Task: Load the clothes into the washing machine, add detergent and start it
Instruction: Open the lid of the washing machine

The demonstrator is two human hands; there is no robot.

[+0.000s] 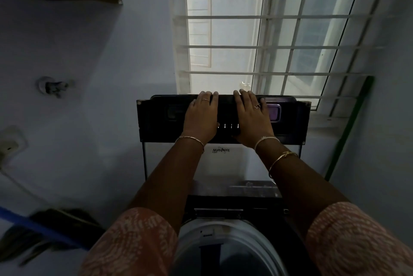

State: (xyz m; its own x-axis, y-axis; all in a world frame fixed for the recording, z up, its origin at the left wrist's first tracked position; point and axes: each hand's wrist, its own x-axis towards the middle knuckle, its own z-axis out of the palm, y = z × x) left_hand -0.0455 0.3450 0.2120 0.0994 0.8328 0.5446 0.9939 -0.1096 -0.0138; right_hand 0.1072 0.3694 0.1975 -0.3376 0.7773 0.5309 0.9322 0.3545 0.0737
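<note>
The top-loading washing machine's lid (156, 119) stands raised upright in front of me, with its dark band on top and a white panel (223, 164) carrying upside-down lettering below. My left hand (201, 117) and my right hand (250, 117) lie side by side on the dark band, fingers hooked over its top edge. A row of small white lights (228, 125) glows between my hands. Below my arms the white rim of the tub opening (223, 233) shows. The tub's inside is dark, and I cannot make out any clothes or detergent.
A window with a white grille (268, 47) is right behind the lid. On the left wall are a tap (52, 86) and a socket (9, 143). A green pole (348, 128) leans at the right, and a blue-handled broom (44, 228) lies at lower left.
</note>
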